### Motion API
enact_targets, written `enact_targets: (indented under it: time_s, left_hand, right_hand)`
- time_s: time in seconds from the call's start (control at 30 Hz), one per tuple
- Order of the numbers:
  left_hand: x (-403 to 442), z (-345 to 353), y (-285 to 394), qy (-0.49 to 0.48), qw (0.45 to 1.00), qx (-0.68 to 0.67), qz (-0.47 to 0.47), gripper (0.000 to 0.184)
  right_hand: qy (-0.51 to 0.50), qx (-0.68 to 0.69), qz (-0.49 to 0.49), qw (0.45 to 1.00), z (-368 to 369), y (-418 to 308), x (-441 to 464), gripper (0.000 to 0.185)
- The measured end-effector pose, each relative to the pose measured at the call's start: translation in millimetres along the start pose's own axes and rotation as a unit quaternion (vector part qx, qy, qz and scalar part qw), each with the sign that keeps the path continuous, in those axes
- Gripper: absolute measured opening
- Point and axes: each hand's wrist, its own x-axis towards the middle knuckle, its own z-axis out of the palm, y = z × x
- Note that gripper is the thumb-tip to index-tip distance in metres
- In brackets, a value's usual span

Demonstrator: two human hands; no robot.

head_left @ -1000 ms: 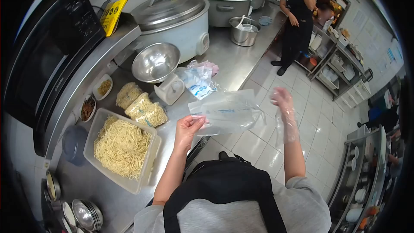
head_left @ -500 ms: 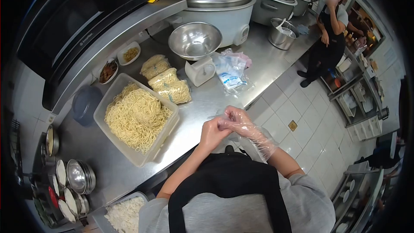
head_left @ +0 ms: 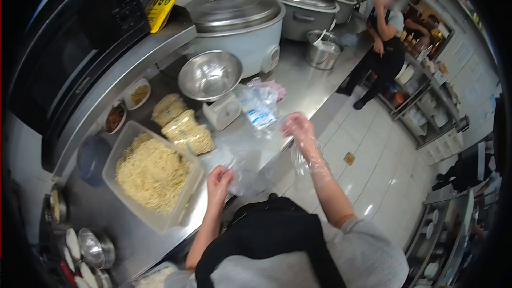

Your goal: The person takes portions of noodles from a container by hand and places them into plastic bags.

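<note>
My left hand [head_left: 217, 182] is closed on the edge of a clear plastic bag [head_left: 246, 175], which hangs over the counter's front edge. In a loose clear plastic glove, my right hand [head_left: 298, 129] is raised to the right of the bag, its fingers apart and slightly bent, apparently holding nothing. Left of my left hand is a plastic tub [head_left: 191, 194] of noodles [head_left: 152, 173]. Two bagged noodle portions [head_left: 188, 131] lie behind it. A steel bowl [head_left: 210, 76] rests on a white scale [head_left: 222, 111], beside a blue-printed plastic packet [head_left: 261, 114].
Large lidded cookers [head_left: 234, 26] and a steel pot [head_left: 324, 50] stand along the counter [head_left: 293, 82]. A black oven [head_left: 80, 69] is at left, with small dishes below it. A person [head_left: 381, 42] in a dark apron stands beyond the counter. Shelving [head_left: 442, 234] is at right.
My hands were together half a second ago and are now apart. The right has moved up and away; the left has moved left with the bag, now spread out. The camera view has shifted.
</note>
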Motion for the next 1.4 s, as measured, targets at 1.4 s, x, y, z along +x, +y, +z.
enact_targets:
  time_s: [1.4]
  left_hand:
    - [61,52,35,0.025,0.999,-0.031,0.035,0.016]
  right_hand:
    - [-0.180,-0.050,0.075,0.979,1,-28,46,0.015]
